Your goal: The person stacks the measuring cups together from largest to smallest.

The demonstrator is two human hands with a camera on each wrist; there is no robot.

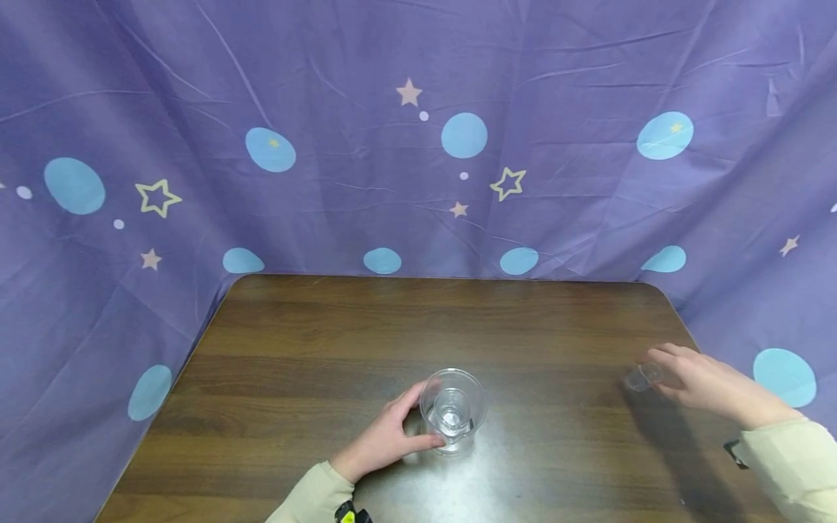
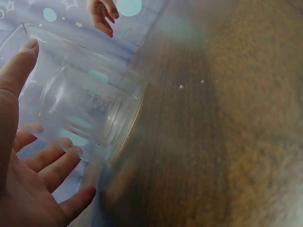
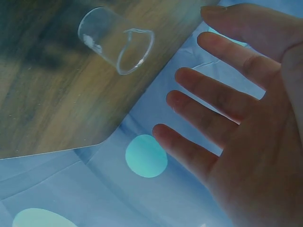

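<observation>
A large clear beaker [image 1: 480, 403] stands on the wooden table near the front middle. My left hand [image 1: 386, 438] holds it from the left side, thumb near the rim and fingers curved along the wall. Within it sits a smaller clear beaker [image 2: 78, 101] with faint markings; whether more are nested there I cannot tell. Over at the table's right side is a small clear beaker [image 3: 106, 35] with a spout. Beside it, my right hand [image 1: 709, 381] has its fingers spread and fairly straight. In the right wrist view a gap separates the fingertips from this glass.
The brown wooden table [image 1: 294, 349] has rounded far corners. A purple curtain [image 1: 353, 189] with stars and blue dots surrounds its back and sides. The right table edge runs close to the small beaker. Tiny pale specks [image 2: 181, 86] lie on the tabletop.
</observation>
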